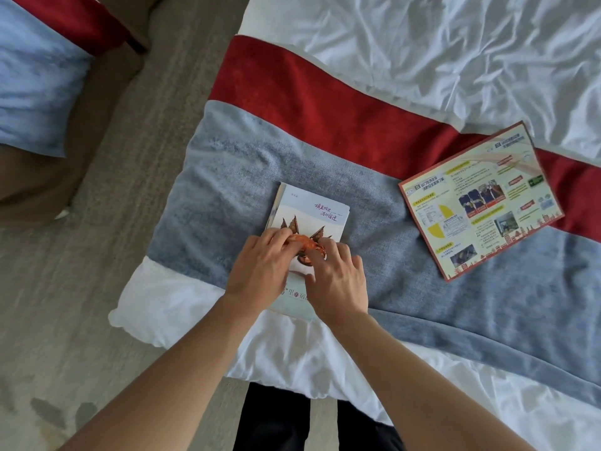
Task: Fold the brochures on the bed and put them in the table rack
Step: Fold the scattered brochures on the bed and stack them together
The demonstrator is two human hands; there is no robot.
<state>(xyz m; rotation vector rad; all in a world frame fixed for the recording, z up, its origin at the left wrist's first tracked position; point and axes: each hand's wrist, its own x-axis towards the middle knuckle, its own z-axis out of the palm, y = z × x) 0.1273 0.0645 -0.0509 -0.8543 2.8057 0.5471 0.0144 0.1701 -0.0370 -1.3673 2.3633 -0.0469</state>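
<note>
Pressing flat-fingered with left hand [260, 268] and right hand [338, 281], gripping nothing, on the folded brochure [309, 219] at the bed's [455, 60] corner, likely creasing; the open brochure [481, 200] nearby needs folding next.

The folded brochure [309, 219] carries red handwritten-style Chinese characters near its top right, too slanted to read surely; near its lower edge the printed characters "里" and "宿" show between the hands. The open brochure [481, 200] has a Chinese heading beginning "出门在外"; its smaller print is too small to read.
</note>
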